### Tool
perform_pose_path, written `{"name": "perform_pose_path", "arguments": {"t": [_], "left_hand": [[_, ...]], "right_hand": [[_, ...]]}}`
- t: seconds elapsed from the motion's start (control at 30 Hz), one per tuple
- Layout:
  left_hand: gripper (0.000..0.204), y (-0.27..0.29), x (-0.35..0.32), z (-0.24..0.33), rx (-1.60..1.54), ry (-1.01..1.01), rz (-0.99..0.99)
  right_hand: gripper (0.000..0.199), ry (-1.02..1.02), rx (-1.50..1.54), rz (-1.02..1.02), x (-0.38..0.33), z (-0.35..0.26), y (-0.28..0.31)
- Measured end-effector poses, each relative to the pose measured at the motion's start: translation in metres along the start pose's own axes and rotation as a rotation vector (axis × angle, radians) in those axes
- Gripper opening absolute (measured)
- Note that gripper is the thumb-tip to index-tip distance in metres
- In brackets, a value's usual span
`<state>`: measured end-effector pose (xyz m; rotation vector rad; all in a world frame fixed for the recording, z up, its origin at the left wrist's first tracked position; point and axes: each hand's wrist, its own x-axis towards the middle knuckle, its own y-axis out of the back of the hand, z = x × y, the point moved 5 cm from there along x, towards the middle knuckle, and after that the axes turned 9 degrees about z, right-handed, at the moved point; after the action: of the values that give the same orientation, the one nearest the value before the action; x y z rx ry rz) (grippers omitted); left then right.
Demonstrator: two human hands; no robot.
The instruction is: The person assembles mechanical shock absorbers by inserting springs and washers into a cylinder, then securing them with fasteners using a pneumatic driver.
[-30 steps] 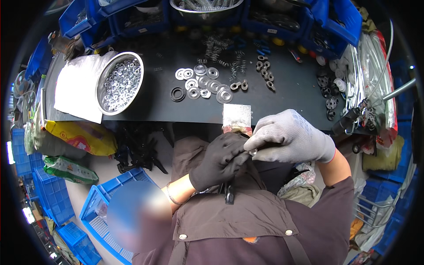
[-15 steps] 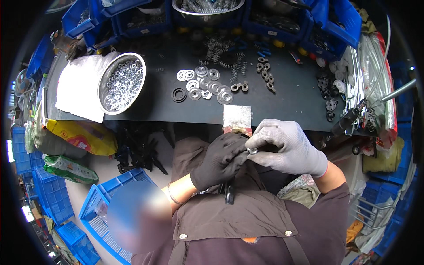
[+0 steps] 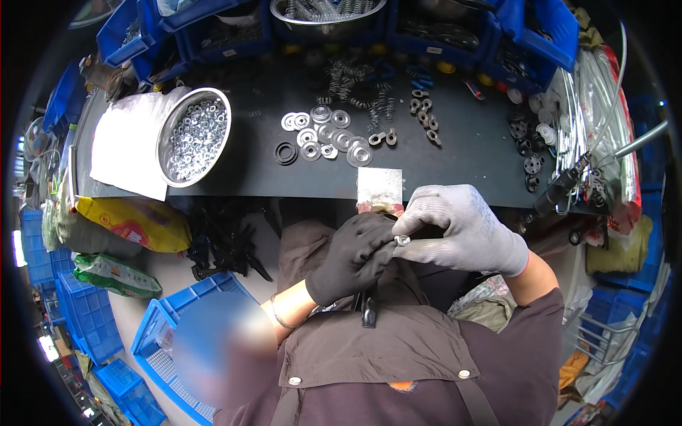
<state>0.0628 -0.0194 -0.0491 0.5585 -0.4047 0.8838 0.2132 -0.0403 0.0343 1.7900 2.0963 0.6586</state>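
Grip: right hand (image 3: 462,231) in grey glove, left hand (image 3: 355,255) in black glove, both pinching small round silvery nut (image 3: 403,240); item shiny, ring-shaped.

We list a black table (image 3: 469,167) edged at the back by blue plastic bins (image 3: 440,32), more blue crates (image 3: 82,312) stacked on the pale floor (image 3: 142,302) to the left, and a bright light patch (image 3: 18,248) at far left.

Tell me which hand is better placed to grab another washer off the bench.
Probably the right hand: it is closer to the bench edge and the loose washers, and only its fingertips pinch the small metal part. The left hand sits lower, wrapped around the dark piece underneath.
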Motion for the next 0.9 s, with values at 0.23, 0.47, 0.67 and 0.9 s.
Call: {"name": "perform_pose_path", "arguments": {"t": [0.23, 0.47, 0.67, 0.9], "left_hand": [[0.037, -0.002, -0.003, -0.005, -0.065, 0.014, -0.004], [0.033, -0.002, 0.002, -0.002, -0.076, 0.029, -0.01], [0.031, 0.0, 0.002, -0.002, -0.091, 0.06, -0.029], [0.031, -0.001, 0.005, -0.001, -0.066, 0.016, -0.003]], "right_hand": [[0.025, 0.134, -0.217, 0.169, -0.008, -0.007, -0.004], [0.022, 0.078, 0.04, -0.08, -0.002, -0.002, 0.002], [0.023, 0.223, -0.139, -0.146, 0.003, -0.011, 0.003], [0.025, 0.336, -0.085, -0.17, 0.009, -0.01, 0.008]]}}
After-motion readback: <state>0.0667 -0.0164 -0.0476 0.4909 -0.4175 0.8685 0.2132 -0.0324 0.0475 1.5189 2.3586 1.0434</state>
